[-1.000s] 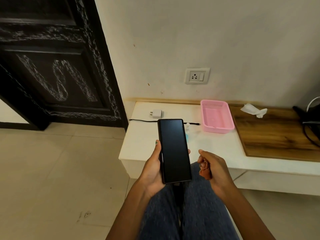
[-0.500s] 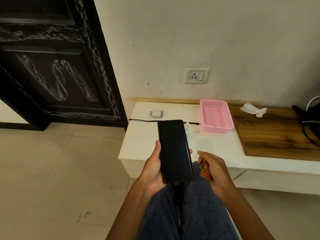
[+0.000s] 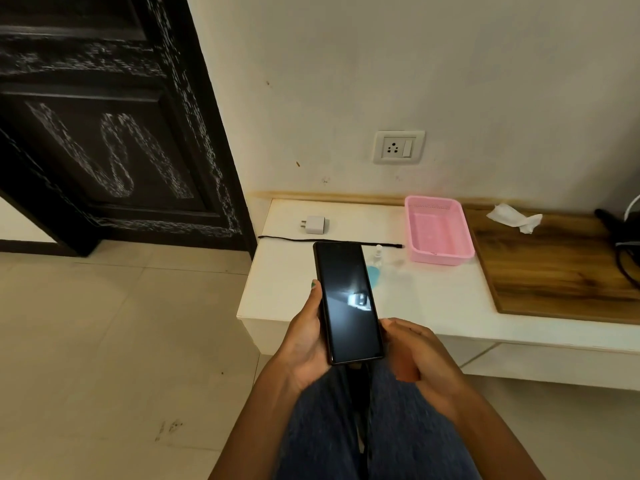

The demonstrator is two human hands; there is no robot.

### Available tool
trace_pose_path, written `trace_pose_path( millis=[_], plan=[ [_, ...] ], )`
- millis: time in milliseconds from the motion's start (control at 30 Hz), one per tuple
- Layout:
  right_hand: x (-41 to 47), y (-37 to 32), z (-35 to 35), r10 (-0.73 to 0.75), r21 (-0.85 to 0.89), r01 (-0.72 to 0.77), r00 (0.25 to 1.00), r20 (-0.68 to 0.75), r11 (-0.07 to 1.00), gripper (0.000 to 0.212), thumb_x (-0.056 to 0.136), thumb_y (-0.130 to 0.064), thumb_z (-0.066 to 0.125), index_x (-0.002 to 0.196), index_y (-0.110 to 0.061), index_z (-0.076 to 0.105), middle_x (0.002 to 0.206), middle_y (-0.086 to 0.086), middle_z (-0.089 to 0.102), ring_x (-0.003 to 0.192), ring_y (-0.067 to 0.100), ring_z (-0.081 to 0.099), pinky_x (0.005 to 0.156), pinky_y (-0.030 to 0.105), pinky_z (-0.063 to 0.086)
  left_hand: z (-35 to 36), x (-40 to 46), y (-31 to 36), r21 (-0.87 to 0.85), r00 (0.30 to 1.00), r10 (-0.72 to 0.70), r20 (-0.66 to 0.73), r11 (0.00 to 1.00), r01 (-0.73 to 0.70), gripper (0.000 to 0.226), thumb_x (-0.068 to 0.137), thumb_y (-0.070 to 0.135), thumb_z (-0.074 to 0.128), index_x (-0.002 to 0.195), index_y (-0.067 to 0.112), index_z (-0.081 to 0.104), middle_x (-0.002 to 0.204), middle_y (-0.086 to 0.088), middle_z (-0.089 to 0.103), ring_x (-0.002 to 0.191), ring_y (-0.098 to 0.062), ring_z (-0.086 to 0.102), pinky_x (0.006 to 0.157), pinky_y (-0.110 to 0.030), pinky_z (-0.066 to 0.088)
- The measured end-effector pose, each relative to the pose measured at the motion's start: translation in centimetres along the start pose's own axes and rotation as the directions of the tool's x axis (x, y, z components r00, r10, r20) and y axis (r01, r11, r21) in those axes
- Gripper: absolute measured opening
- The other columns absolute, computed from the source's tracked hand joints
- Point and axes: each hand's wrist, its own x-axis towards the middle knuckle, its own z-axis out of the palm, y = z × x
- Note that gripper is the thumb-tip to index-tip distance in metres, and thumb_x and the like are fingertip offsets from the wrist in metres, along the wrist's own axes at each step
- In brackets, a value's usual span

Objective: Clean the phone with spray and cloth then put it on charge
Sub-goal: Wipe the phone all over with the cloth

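Where blue-jeaned knees (image 3: pixel 408 427) fill the near edge, two bare hands are held above them. Left hand (image 3: pixel 304 344): grips the phone (image 3: pixel 348 303) from its left side, thumb along the edge, fingers curled round the back; phone roughly upright, dark screen toward the camera, a pale reflection on the glass. Right hand (image 3: pixel 414 351): just right of the phone's lower corner, fingers curled over a reddish cloth (image 3: pixel 405 370), which is mostly hidden in the palm. Beyond the hands, a low white shelf (image 3: pixel 287 296) against the wall. On it, partly behind the phone: a small spray bottle (image 3: pixel 376 261), clear with blue liquid. Farther back: a black cable (image 3: pixel 294 239) laid straight, a white charger plug (image 3: pixel 315 224) behind it, a pink basket (image 3: pixel 438 230) to the right. Right section: wooden board (image 3: pixel 554 271), a crumpled white tissue (image 3: pixel 514 218) on it. Wall above: white socket (image 3: pixel 398 147). Far left: black door (image 3: pixel 104 133).
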Motion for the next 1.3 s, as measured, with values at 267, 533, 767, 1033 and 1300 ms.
trace_pose_path(
  millis=[267, 533, 767, 1033, 1300],
  plan=[
    [2.9, 0.9, 0.5, 0.061, 0.332, -0.111, 0.986, 0.155, 0.937, 0.045, 0.085, -0.024, 0.059, 0.121, 0.003, 0.055, 0.097, 0.027, 0.049, 0.075, 0.029, 0.044, 0.067, 0.030, 0.037, -0.7, 2.8, 1.3, 0.049, 0.998, -0.039, -0.039, 0.998, 0.040, 0.062, 0.094, 0.059, 0.030, 0.118, 0.015, 0.066, 0.113, -0.011, 0.071, 0.104, -0.024, 0.066, 0.093, -0.038, 0.051],
    [7.6, 2.2, 0.8, 0.160, 0.390, -0.186, 0.982, 0.099, 0.902, 0.048, 0.080, -0.023, 0.066, 0.124, -0.006, 0.056, 0.106, 0.020, 0.056, 0.083, 0.038, 0.050, 0.075, 0.035, 0.037, -1.9, 7.6, 2.7, 0.133, 0.988, -0.019, -0.151, 0.990, 0.039, 0.066, 0.091, 0.066, 0.014, 0.108, 0.034, 0.068, 0.110, -0.002, 0.073, 0.103, -0.018, 0.069, 0.093, -0.037, 0.051],
    [12.4, 2.3, 2.2, 0.340, 0.324, -0.304, 0.939, -0.060, 0.896, 0.011, 0.093, -0.017, 0.054, 0.093, -0.010, 0.062, 0.056, 0.002, 0.057, 0.033, 0.005, 0.052, 0.032, 0.019, 0.039, -4.2, 12.6, 3.0, 0.203, 0.967, -0.042, -0.252, 0.975, 0.095, 0.064, 0.087, 0.073, 0.012, 0.110, 0.035, 0.058, 0.096, 0.004, 0.077, 0.092, -0.014, 0.072, 0.079, -0.036, 0.057],
    [19.1, 4.1, 2.1, 0.373, 0.057, -0.376, 0.870, -0.323, 0.925, 0.033, 0.093, -0.032, 0.055, 0.119, -0.011, 0.056, 0.102, 0.012, 0.062, 0.085, 0.027, 0.061, 0.063, 0.030, 0.047, -6.5, 18.2, 1.7, 0.291, 0.913, -0.051, -0.406, 0.939, 0.182, 0.065, 0.089, 0.070, 0.008, 0.127, 0.038, 0.051, 0.101, 0.010, 0.068, 0.095, -0.013, 0.065, 0.091, -0.037, 0.053],
    [22.1, 5.0, 1.9, 0.406, -0.064, -0.464, 0.826, -0.390, 0.884, 0.035, 0.094, -0.029, 0.053, 0.122, -0.007, 0.052, 0.103, 0.010, 0.055, 0.070, 0.015, 0.054, 0.049, 0.020, 0.043, -7.3, 20.9, 0.8, 0.323, 0.859, -0.097, -0.502, 0.901, 0.290, 0.078, 0.086, 0.073, 0.002, 0.148, 0.033, 0.029, 0.154, -0.002, 0.036, 0.141, -0.026, 0.034, 0.117, -0.050, 0.026]
  ],
)
